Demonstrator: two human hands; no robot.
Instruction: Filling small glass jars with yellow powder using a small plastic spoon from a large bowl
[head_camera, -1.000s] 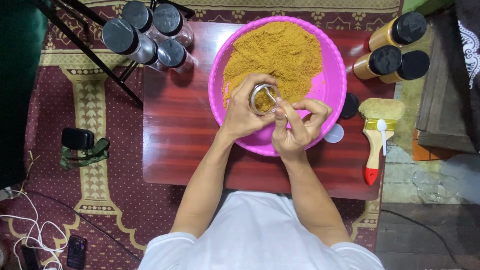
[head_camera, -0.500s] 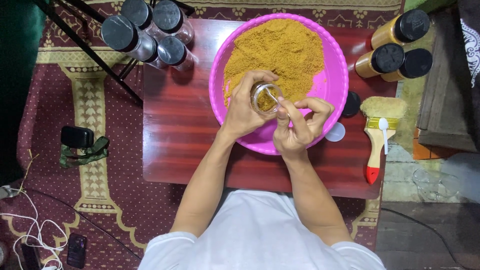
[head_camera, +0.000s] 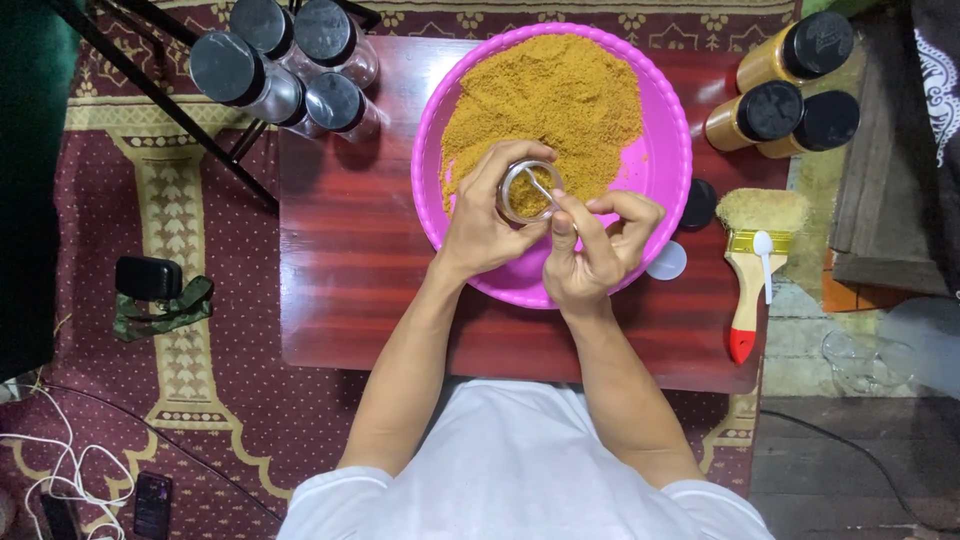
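My left hand (head_camera: 483, 225) grips a small clear jar (head_camera: 526, 191) partly filled with orange-brown powder, held over a large pink basin (head_camera: 668, 165). The basin holds a heap of the same powder (head_camera: 555, 95). My right hand (head_camera: 595, 250) pinches a thin spoon (head_camera: 545, 190) whose tip rests inside the jar's mouth. Both hands hover above the basin's near side, fingers touching around the jar.
The basin sits on a dark red wooden table (head_camera: 340, 260). Three empty black-lidded jars (head_camera: 285, 65) stand at the back left, three filled ones (head_camera: 785, 85) at the back right. A black lid (head_camera: 697, 203), a white lid (head_camera: 665, 262), a paintbrush (head_camera: 752, 260) and a white spoon (head_camera: 764, 260) lie right.
The spoon tip has dipped into the jar's mouth. Both hands stay in nearly the same place over the basin.
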